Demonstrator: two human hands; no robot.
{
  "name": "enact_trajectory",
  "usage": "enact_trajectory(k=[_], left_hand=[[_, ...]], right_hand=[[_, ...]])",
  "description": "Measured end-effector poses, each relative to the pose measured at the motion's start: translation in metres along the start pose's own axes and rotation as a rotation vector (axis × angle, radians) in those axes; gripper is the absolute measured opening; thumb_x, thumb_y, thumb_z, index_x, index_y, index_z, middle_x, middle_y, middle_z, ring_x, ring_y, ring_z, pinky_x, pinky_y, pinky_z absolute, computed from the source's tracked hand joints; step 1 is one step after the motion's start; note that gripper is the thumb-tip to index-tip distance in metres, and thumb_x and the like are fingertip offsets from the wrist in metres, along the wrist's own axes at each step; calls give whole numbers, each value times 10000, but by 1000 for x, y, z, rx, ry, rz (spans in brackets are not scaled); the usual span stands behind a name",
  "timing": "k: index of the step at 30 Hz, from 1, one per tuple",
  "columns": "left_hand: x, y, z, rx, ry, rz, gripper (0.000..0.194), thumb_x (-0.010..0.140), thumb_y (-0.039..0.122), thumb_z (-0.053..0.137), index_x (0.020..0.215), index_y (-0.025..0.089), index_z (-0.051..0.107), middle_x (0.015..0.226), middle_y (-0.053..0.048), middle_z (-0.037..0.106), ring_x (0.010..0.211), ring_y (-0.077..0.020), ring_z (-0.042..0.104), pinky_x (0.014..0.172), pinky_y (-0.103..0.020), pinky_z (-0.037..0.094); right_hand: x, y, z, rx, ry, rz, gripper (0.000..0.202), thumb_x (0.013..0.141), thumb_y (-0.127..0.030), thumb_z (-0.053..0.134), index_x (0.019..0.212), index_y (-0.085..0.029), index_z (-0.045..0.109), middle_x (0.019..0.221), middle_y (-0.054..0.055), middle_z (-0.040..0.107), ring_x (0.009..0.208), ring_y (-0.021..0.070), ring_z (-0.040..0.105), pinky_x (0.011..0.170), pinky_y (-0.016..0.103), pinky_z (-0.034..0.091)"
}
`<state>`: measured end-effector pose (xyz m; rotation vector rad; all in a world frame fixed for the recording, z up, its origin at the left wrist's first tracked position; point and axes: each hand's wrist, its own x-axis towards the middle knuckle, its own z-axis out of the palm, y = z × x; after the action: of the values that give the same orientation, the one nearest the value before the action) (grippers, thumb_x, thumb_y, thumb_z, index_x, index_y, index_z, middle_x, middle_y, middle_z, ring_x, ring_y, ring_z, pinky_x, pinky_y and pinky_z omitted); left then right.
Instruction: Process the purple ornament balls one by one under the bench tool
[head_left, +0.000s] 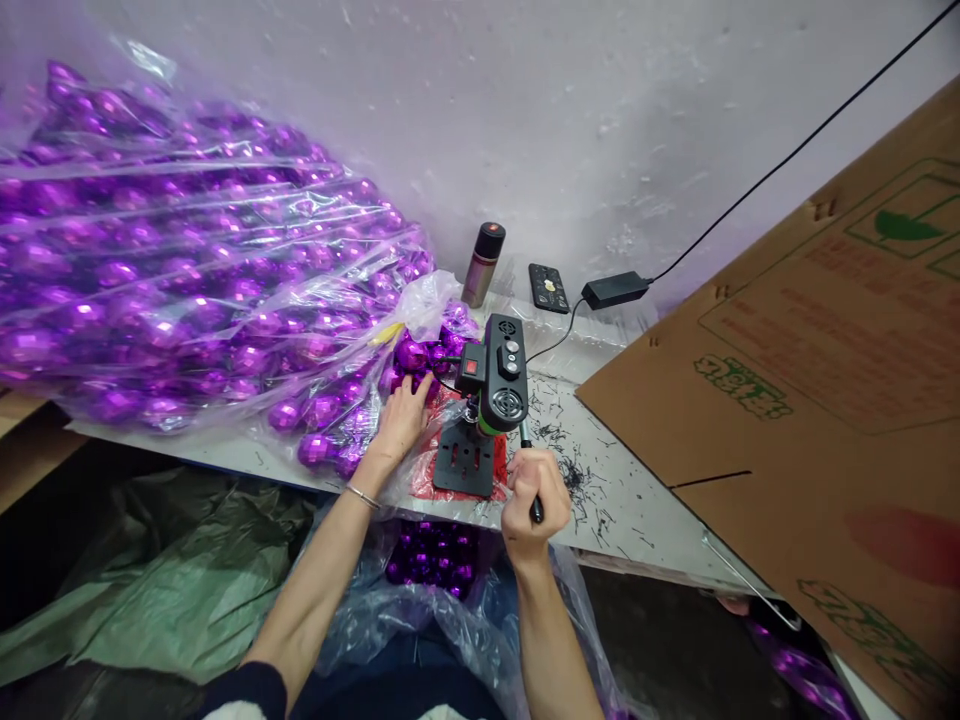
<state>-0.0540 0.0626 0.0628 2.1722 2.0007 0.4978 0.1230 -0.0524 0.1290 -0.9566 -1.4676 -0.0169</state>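
My left hand (405, 412) reaches with fingers apart to several shiny purple faceted balls (412, 352) at the mouth of a clear plastic bag; its fingertips touch the nearest ones. My right hand (537, 500) is wrapped round the black grip of a lever handle (536, 510). That lever belongs to a small black bench press machine (504, 375) with two round vents and a red switch (471, 367). Below its head lies a black slotted base plate (463, 460) on red sheeting (427, 480). I see no ball on the plate.
A big clear bag (202, 270) of purple balls fills the left. A bottle (484, 265), a phone (549, 288) and a power adapter (616, 290) stand or lie behind. Small black bits (574, 478) litter the table. A cardboard box (810, 400) blocks the right. More purple balls (433, 555) lie below the edge.
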Motion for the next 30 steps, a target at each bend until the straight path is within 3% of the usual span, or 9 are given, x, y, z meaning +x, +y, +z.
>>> enact_trajectory(k=[2, 6, 10, 14, 17, 20, 25, 30], left_hand=[[3, 3, 1, 23, -54, 10, 595, 979, 225, 570, 1541, 171, 382, 1430, -232, 535, 1182, -337, 661, 971, -445, 546], [9, 12, -2, 15, -53, -65, 558, 1003, 306, 564, 1510, 138, 404, 1283, -222, 607, 1169, -351, 652, 927, -428, 547], [11, 14, -13, -184, -59, -150, 605, 952, 354, 653, 1483, 138, 460, 1263, -217, 646, 1140, -368, 674, 950, -463, 533], [-15, 9, -21, -823, 12, -321, 560, 895, 457, 690, 1353, 150, 594, 1211, -156, 713, 1114, -328, 695, 955, -441, 548], [-47, 8, -18, -1420, -78, -439, 530, 839, 585, 704, 1142, 150, 702, 1090, -120, 760, 950, -264, 734, 831, -378, 600], [-69, 15, -3, -1672, -142, -518, 544, 727, 597, 815, 1033, 154, 739, 1034, -106, 782, 913, -239, 740, 852, -365, 610], [-74, 32, 32, -1512, -35, -431, 624, 690, 552, 858, 1163, 167, 728, 1159, -96, 780, 1113, -265, 716, 1060, -421, 529], [-70, 36, 52, -1017, 113, -214, 544, 758, 497, 838, 1197, 196, 728, 1243, -126, 744, 1218, -327, 667, 1106, -513, 488]], right_hand=[[0, 0, 0, -2, 0, -1, 311, 960, -47, 456, 698, -215, 473, 665, -19, 526, 642, 128, 541, 599, 286, 405], [0, -1, 0, -19, 2, 8, 312, 959, -44, 461, 698, -215, 468, 679, -21, 538, 651, 123, 547, 601, 279, 400], [1, -1, -1, -19, -2, 3, 316, 969, -52, 447, 699, -215, 465, 670, -23, 529, 643, 121, 542, 602, 279, 403], [9, -4, -3, 8, -22, 28, 323, 986, -87, 445, 689, -213, 465, 667, -16, 524, 632, 119, 535, 593, 283, 402], [19, -8, -4, 24, -18, 76, 339, 998, -118, 452, 673, -213, 461, 653, -19, 507, 627, 117, 534, 587, 283, 396], [26, -12, -4, 12, -16, 120, 367, 1010, -150, 453, 649, -216, 446, 631, -25, 484, 612, 112, 520, 582, 283, 387], [28, -14, -6, 18, -43, 123, 374, 1014, -167, 456, 643, -217, 440, 633, -23, 483, 616, 111, 516, 586, 283, 385], [26, -13, -7, 6, -57, 116, 359, 1013, -169, 448, 658, -219, 447, 644, -20, 481, 629, 119, 522, 595, 290, 395]])
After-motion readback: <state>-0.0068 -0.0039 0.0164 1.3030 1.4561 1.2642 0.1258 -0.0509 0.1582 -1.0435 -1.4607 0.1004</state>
